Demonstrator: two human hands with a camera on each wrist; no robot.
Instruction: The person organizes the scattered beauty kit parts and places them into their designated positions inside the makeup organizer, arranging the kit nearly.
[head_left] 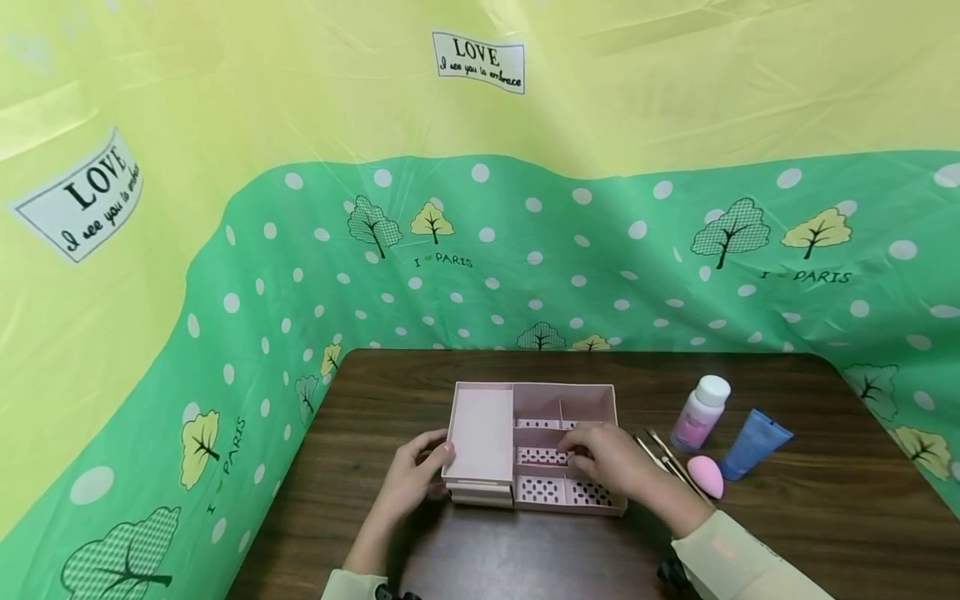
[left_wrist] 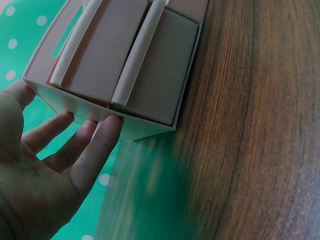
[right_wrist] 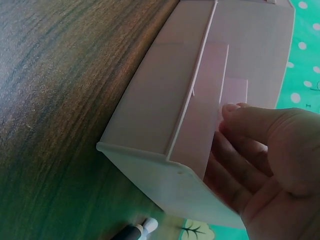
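We see a pink organizer (head_left: 480,433) in smooth, opaque plastic with a soft, nearly matt sheen. The tabletop (head_left: 832,517) shows us streaked brown wood grain, softly glossy where light falls. We find the printed backdrop (head_left: 615,92) to be thin, creased cloth with a faint shine. The white-capped bottle (head_left: 701,414) and blue tube (head_left: 753,446) look like smooth plastic, the makeup sponge (head_left: 706,477) looks matt and smooth, and the right sleeve (head_left: 738,557) looks like matt cloth.

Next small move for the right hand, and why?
Probably press the divider gently down with the right hand: that hand is right by it inside the pink organizer, and the left hand rests against the organizer's left side, seemingly well placed to brace it.
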